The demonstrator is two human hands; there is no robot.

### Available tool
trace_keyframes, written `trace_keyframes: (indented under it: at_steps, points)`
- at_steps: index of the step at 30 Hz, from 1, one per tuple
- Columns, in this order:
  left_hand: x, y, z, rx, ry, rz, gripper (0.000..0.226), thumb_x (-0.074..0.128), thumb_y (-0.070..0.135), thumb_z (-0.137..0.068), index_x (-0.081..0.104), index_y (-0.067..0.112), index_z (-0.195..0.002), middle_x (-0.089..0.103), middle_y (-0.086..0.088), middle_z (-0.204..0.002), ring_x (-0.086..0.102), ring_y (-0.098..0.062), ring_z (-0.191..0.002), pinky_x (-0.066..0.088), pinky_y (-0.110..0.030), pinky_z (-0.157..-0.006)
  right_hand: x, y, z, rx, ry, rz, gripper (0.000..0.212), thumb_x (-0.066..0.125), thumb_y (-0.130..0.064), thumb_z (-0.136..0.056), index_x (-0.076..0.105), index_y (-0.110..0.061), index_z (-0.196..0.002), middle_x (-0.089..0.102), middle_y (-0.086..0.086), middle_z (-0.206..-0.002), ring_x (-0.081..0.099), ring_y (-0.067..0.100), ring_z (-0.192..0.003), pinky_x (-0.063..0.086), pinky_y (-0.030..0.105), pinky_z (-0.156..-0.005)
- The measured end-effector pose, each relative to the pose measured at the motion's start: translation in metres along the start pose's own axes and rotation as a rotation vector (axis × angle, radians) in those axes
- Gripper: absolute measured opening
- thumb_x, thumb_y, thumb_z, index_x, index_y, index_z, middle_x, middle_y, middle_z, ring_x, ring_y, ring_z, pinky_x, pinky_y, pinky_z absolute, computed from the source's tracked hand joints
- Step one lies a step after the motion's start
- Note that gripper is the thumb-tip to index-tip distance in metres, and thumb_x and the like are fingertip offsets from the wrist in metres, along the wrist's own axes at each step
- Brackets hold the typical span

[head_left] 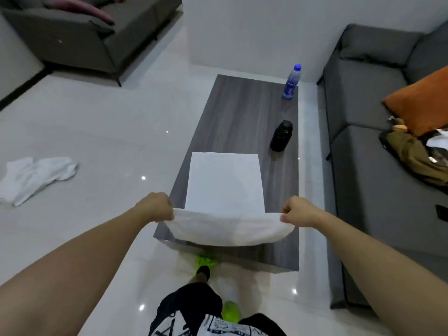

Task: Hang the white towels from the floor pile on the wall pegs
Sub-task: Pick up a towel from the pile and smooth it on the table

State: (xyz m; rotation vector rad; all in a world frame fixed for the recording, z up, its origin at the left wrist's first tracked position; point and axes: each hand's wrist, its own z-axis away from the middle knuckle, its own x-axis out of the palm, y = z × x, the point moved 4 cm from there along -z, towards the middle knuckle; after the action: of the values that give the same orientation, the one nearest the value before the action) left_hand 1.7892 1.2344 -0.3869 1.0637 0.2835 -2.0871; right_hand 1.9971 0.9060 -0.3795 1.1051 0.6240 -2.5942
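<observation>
Presently a white towel is held stretched over the near end of the dark wood-grain table. Its near edge is pinched at one corner by the left hand and at the other by the right hand; each grip is closed tight on the cloth, fingers curled round the hem. The far part of the towel is laid flat on the table, while the near part sags in a soft fold between the two hands, above the table's near edge.

More white towels are seen in a crumpled pile on the glossy floor, well apart to the left. On the table, beyond the towel, a black bottle is stood near the right edge, and a clear bottle with a blue cap and label at the far right corner. A grey sofa is set along the right, with an orange cushion and some clothes on it; another dark sofa is placed at upper left. Green shoes are visible below.
</observation>
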Motion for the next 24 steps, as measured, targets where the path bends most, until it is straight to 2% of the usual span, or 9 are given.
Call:
trace_keyframes:
  at_steps: [3,7,10,13,16,18,21,24]
  points:
    - [0.008,-0.006,-0.015,0.005,0.025,0.002,0.011,0.065,0.022,-0.072,0.069,0.015,-0.080,0.065,-0.001,-0.075,0.061,-0.015,-0.071,0.049,-0.026,-0.061,0.012,0.003,-0.013,0.031,0.039,-0.049,0.016,0.066,-0.022,-0.092,0.063,-0.023,-0.076,0.065,-0.001,-0.080,0.063,0.012,-0.076,0.046,0.019,-0.061]
    - [-0.004,-0.005,-0.049,0.018,0.089,0.051,0.009,0.060,0.021,-0.073,0.067,0.021,-0.080,0.063,0.001,-0.078,0.059,-0.016,-0.072,0.041,-0.025,-0.054,-0.006,0.001,-0.047,0.087,0.154,-0.100,0.016,0.067,-0.030,-0.090,0.067,-0.023,-0.076,0.066,-0.003,-0.075,0.064,0.014,-0.073,0.055,0.030,-0.068]
    - [-0.024,-0.001,-0.086,0.010,0.135,0.120,0.011,0.057,0.020,-0.076,0.066,0.024,-0.081,0.062,0.001,-0.079,0.058,-0.015,-0.071,0.041,-0.025,-0.056,-0.030,-0.007,-0.086,0.108,0.224,-0.118,0.022,0.068,-0.032,-0.089,0.066,-0.024,-0.069,0.065,-0.004,-0.071,0.063,0.015,-0.069,0.049,0.029,-0.059]
    - [-0.047,0.006,-0.139,0.017,0.152,0.128,0.017,0.056,0.018,-0.077,0.068,0.024,-0.087,0.064,0.000,-0.083,0.060,-0.020,-0.076,0.045,-0.026,-0.062,-0.053,-0.014,-0.137,0.156,0.263,-0.137,0.022,0.068,-0.033,-0.090,0.065,-0.023,-0.070,0.066,-0.002,-0.072,0.062,0.017,-0.068,0.052,0.032,-0.063]
    - [-0.066,0.018,-0.198,0.017,0.163,0.139,0.020,0.055,0.019,-0.079,0.070,0.020,-0.092,0.065,-0.003,-0.087,0.060,-0.024,-0.079,0.045,-0.028,-0.066,-0.074,-0.021,-0.194,0.195,0.295,-0.152,0.016,0.066,-0.032,-0.091,0.067,-0.020,-0.080,0.067,0.002,-0.080,0.060,0.018,-0.072,0.050,0.032,-0.064]
    - [-0.076,0.025,-0.236,-0.004,0.189,0.165,0.022,0.054,0.019,-0.080,0.068,0.019,-0.097,0.067,-0.005,-0.090,0.060,-0.026,-0.080,0.046,-0.029,-0.067,-0.088,-0.025,-0.231,0.213,0.363,-0.170,0.015,0.065,-0.029,-0.091,0.071,-0.017,-0.097,0.068,0.004,-0.089,0.058,0.019,-0.076,0.045,0.030,-0.065]
    - [-0.078,0.031,-0.280,-0.034,0.234,0.177,0.028,0.054,0.021,-0.083,0.060,0.018,-0.110,0.066,-0.006,-0.098,0.061,-0.029,-0.085,0.045,-0.029,-0.069,-0.099,-0.028,-0.271,0.258,0.492,-0.245,0.027,0.061,-0.026,-0.093,0.065,-0.021,-0.118,0.069,0.006,-0.107,0.054,0.020,-0.084,0.040,0.028,-0.069]
    - [-0.053,0.032,-0.302,-0.021,0.136,0.150,0.025,0.052,0.023,-0.086,0.057,0.015,-0.109,0.065,-0.007,-0.101,0.060,-0.029,-0.084,0.045,-0.032,-0.068,-0.076,-0.027,-0.290,0.285,0.460,-0.310,0.027,0.060,-0.026,-0.094,0.064,-0.015,-0.118,0.069,0.007,-0.110,0.058,0.021,-0.090,0.045,0.029,-0.073]
